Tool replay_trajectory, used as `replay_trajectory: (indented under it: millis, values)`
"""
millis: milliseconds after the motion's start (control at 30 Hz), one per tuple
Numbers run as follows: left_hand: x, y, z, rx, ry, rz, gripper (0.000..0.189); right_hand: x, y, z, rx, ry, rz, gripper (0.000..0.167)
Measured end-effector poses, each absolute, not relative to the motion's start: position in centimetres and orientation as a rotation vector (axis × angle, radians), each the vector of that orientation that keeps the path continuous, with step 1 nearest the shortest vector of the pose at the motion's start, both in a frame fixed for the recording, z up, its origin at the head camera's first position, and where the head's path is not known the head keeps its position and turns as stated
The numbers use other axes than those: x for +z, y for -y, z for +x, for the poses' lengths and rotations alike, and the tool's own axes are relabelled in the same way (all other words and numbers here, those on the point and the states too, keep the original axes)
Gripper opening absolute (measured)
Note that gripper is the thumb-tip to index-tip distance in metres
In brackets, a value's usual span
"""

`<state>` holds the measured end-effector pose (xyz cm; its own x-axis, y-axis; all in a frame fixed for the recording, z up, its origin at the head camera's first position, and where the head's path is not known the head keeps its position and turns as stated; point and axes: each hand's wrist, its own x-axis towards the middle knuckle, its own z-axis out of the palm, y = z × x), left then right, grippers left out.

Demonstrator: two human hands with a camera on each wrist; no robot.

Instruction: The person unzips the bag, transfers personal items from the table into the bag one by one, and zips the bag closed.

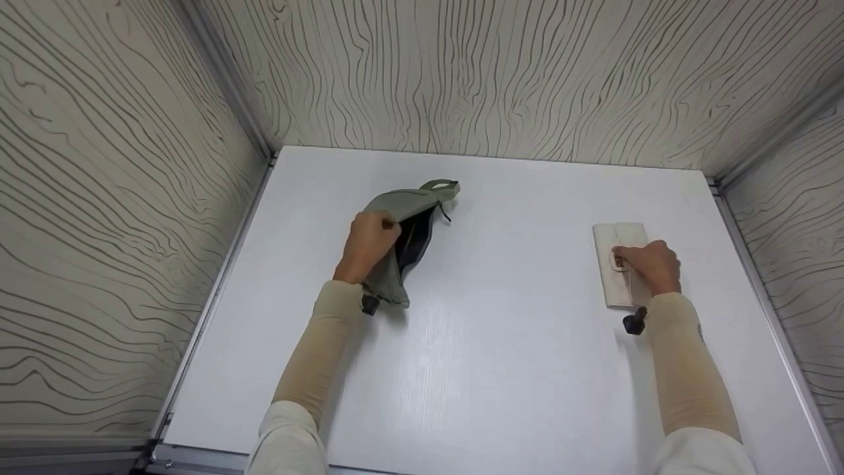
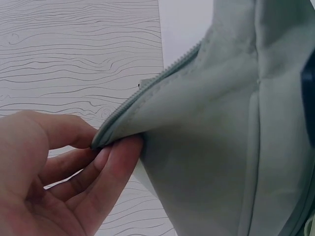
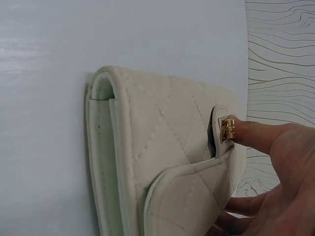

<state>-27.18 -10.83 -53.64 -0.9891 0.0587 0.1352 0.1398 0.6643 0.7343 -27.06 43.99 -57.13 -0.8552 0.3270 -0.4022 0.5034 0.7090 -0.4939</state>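
Observation:
My left hand [image 1: 369, 241] pinches the zippered edge of a grey-green fabric bag [image 1: 390, 280] between thumb and fingers. The bag's mouth gapes, showing a dark inside, and a loop strap sticks out at its far end. Zipper teeth run along the pinched edge of the bag [image 2: 206, 128] in the left wrist view. At the right, my right hand [image 1: 655, 264] grips a cream quilted wallet [image 1: 610, 284]. The thumb lies at its gold clasp [image 3: 227, 130] on a small tab, with the other fingers partly hidden along the wallet's side.
Both things are on a white table [image 1: 501, 369]. Wood-grain patterned panels, such as the back wall [image 1: 461, 79], surround it on the left, back and right. A grey metal frame [image 1: 217, 284] runs along the table's left side.

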Motion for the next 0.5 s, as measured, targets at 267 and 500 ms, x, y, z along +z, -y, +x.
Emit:
replay_trajectory:
  millis: [267,500]
  values:
    - [-53.68,10.87,-27.13,-1.238,2.768,-0.170,0.016,-57.28,-44.11,-27.17,-0.882,-2.645,0.651,0.093]
    - [-53.61,10.84,-27.10,-1.221,2.781,-0.163,0.017,-57.09,-44.01,-27.19,-0.862,-2.645,0.667,0.097]
